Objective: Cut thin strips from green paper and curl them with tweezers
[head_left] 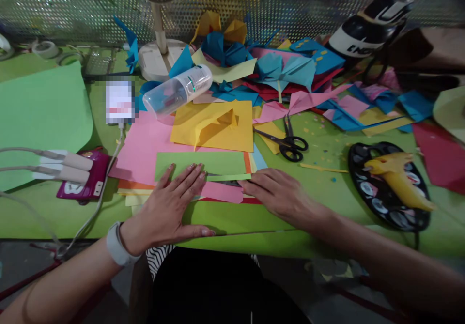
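A light green sheet of paper (200, 162) lies at the front of the table on top of a stack of colored sheets. Its near edge is turned up in a narrow strip. My left hand (178, 195) lies flat on it with the fingers spread, and the thumb rests on the table edge. At the right end of the strip, my right hand (276, 191) has its fingers closed on the green paper's edge. A dark, thin thing (232, 183) shows just below the strip, partly hidden. Pink paper (221, 192) shows under the hands.
Black-handled scissors (290, 147) lie right of the yellow paper (218, 142). A clear bottle (170, 94) lies tilted against paper scraps. Right is a black palette (376, 188) bearing a yellow glue gun (395, 169). Left are a charging phone (119, 101) and a purple power block (96, 171) with cables.
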Demonstrator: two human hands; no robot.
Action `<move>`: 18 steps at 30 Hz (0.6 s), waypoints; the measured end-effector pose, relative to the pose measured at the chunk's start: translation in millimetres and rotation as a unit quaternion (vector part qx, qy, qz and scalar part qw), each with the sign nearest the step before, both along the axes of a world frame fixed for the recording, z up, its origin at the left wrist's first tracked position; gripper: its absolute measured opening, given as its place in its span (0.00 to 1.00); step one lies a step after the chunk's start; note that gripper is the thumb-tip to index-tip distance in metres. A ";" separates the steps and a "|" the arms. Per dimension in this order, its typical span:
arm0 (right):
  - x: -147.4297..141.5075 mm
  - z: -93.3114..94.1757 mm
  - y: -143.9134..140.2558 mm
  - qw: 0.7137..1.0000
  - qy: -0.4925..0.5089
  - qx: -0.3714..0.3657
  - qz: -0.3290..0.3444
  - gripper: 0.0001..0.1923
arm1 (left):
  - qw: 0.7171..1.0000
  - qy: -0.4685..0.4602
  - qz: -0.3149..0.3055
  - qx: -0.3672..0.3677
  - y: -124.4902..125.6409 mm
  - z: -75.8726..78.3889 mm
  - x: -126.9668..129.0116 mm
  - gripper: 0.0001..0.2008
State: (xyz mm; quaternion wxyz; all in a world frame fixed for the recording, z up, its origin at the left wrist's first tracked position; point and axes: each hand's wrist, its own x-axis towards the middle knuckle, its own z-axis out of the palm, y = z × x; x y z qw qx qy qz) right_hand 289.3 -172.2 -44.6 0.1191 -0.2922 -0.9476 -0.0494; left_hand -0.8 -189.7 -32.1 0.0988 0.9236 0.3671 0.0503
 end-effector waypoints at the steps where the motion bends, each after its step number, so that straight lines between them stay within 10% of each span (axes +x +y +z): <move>1: -0.8 0.4 0.1 1.000 -0.002 0.002 0.000 0.14 | 1.000 0.000 0.000 -0.001 0.1 -0.2 0.1 0.48; 18: 7.4 1.8 3.4 1.000 -0.017 0.009 -0.018 0.16 | 0.999 0.010 0.044 0.032 -4.1 -6.3 19.7 0.46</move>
